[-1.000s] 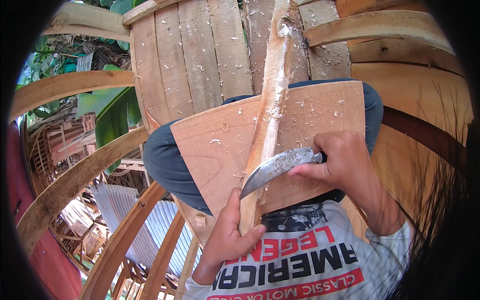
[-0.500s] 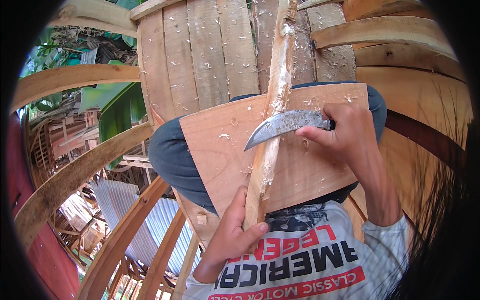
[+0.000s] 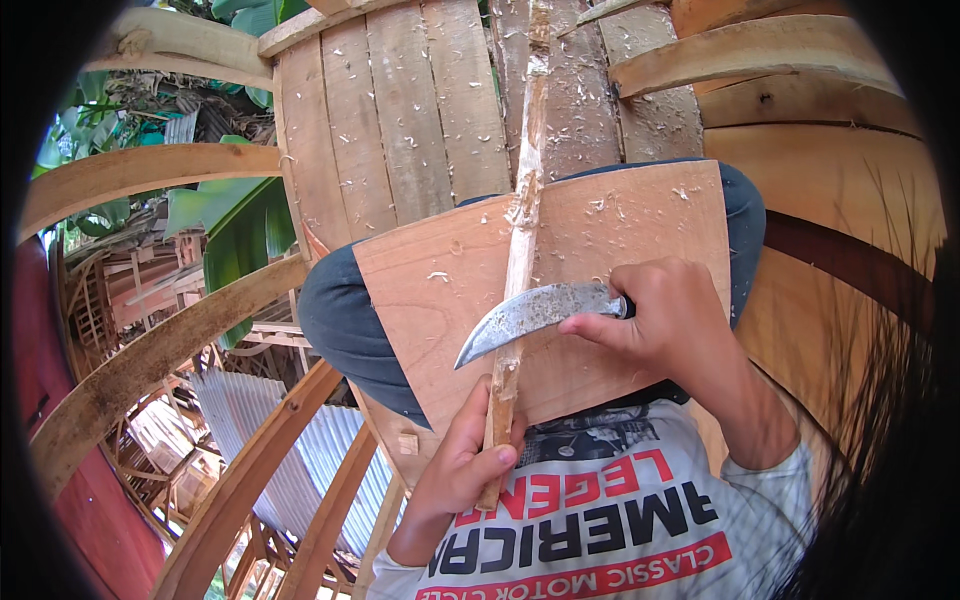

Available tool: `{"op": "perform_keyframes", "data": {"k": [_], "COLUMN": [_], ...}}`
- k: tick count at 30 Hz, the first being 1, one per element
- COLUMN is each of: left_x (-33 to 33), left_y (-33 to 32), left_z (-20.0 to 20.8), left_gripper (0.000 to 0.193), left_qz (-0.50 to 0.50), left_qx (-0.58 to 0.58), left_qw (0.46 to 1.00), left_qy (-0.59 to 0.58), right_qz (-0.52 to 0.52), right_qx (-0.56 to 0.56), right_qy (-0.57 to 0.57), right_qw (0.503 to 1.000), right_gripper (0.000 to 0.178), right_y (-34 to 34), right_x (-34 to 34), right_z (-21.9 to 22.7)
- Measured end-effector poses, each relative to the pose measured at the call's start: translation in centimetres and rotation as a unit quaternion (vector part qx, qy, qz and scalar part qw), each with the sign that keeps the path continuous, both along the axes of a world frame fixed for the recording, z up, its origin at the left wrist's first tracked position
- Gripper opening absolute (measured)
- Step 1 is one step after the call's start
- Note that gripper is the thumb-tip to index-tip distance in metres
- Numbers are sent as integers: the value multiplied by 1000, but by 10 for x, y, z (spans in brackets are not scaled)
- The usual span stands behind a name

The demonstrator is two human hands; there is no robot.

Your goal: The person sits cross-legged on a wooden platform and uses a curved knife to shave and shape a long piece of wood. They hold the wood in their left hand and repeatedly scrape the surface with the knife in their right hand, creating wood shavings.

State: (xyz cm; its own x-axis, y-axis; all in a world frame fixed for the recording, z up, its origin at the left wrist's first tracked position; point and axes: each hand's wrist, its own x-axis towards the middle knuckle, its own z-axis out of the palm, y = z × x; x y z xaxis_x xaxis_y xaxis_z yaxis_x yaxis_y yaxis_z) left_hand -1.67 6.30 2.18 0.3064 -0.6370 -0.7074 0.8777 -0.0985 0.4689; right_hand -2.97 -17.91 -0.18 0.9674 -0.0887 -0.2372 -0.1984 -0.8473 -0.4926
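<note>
Since the earlier frame, the long, narrow stick of pale, rough wood (image 3: 525,245) has turned to show a slimmer face, and the curved grey knife with a dark handle (image 3: 545,308) has come nearer the body along it.

Leftmost, the left hand (image 3: 468,462) sits at the near left corner of the flat, tan wooden board (image 3: 640,230) across the lap, its fingers clamped around the stick's near end. The stick crosses the board's near and far edges, running out over pale planks (image 3: 405,110) strewn with shavings. The knife's blade lies across it, tip toward the board's left edge; whether it bites cannot be told. Rightmost, the right hand (image 3: 665,315), over the board's right part, has its fingers closed around the handle, thumb stretched toward the blade.

For clean shaving, a shallow blade angle, short strokes and a stop well before the left fingers seem wisest.
</note>
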Motion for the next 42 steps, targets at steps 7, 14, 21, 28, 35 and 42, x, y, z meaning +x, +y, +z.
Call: {"op": "perform_keyframes", "data": {"k": [7, 14, 21, 28, 35, 42], "left_x": [-12, -9, -13, -17, -19, -18], "left_y": [3, -9, 1, -3, -4, -5], "left_z": [-10, -3, -13, -15, -12, -12], "left_gripper": [79, 54, 52, 50, 52, 51], "left_qz": [-11, 33, 27, 86, 89, 92], "left_qx": [-37, -24, -83, -133, -102, -114], "left_qw": [999, 997, 995, 977, 980, 978], "left_qy": [13, 62, 52, 143, 144, 149], "right_qz": [19, 5, -60, 27, 42, 41], "right_qx": [-46, -100, -31, 34, -20, -53], "right_qy": [-13, -51, 12, 29, -19, -35], "right_qw": [999, 994, 998, 999, 999, 997], "right_gripper": [70, 72, 71, 70, 73, 76], "right_y": [-9, -31, -18, 1, 0, -2], "right_x": [9, 28, 29, -2, 2, 6], "right_z": [-1, -15, -1, 5, -7, -9]}}
